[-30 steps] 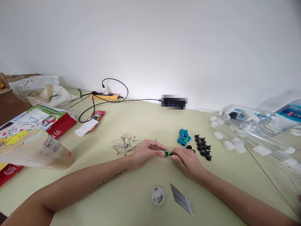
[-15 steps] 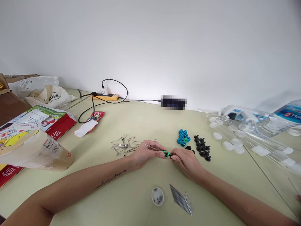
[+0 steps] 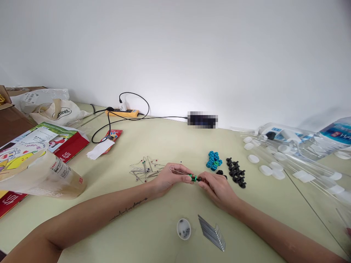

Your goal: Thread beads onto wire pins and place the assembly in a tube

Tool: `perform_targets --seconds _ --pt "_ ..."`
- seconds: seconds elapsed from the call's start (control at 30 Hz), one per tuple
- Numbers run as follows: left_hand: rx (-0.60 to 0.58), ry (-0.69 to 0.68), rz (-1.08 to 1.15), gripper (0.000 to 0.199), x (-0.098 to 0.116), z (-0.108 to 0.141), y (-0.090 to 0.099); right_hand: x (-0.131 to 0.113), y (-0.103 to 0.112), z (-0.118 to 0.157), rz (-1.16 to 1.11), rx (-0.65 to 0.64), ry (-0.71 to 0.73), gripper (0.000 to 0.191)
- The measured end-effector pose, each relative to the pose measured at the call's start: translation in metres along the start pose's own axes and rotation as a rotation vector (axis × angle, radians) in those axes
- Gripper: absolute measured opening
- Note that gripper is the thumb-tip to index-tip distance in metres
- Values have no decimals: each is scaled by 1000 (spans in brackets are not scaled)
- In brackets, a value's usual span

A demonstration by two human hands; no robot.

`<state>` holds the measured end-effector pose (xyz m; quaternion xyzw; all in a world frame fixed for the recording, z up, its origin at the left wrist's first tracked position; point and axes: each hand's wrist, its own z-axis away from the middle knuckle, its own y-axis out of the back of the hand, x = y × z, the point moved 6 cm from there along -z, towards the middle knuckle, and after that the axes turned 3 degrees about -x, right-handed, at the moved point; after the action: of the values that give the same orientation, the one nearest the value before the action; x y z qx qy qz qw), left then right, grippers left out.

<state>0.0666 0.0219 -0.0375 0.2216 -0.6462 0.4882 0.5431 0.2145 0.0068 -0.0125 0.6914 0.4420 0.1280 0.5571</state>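
My left hand [image 3: 175,175] is closed around a small green ring-like part [image 3: 193,178], with thin metal rods [image 3: 175,170] sticking up past its fingers. The fingers of my right hand [image 3: 216,186] pinch a small black piece [image 3: 199,179] against the right end of the green part. Behind my right hand lie a cluster of blue knob-like parts [image 3: 212,160], one green among them, and rows of black winged parts [image 3: 236,171]. Left of my left hand is a loose heap of thin metal pins [image 3: 142,170] with coloured ends.
Closer to me stand a small white cup [image 3: 183,229] of tiny metal pieces and a row of L-shaped hex keys [image 3: 212,233]. A drink cup [image 3: 63,175] is at left, clear tubes with white caps [image 3: 265,170] at right. A power strip [image 3: 122,113] and phone-like device [image 3: 202,119] lie along the wall.
Both hands stay in nearly the same place, still holding the green part and black piece together. The right fingers have shifted very slightly; nothing else has visibly moved.
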Motion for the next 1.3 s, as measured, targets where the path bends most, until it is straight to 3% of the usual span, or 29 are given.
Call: perform_targets --seconds 0.2,0.47,0.77,1.07,1.3 --pt "-5 20 4 27 -1 1 1 1 1 0 -43 52 -5 15" --pt "-14 4 -13 26 -1 0 -1 -2 2 0 -9 28 45 37" --pt "15 26 3 29 1 2 0 0 3 0 -35 40 -9 17" --pt "-16 1 -6 26 0 1 -2 -2 1 -1 6 22 40 39" --pt "3 17 0 26 1 1 -1 -2 2 -2 -4 39 4 17"
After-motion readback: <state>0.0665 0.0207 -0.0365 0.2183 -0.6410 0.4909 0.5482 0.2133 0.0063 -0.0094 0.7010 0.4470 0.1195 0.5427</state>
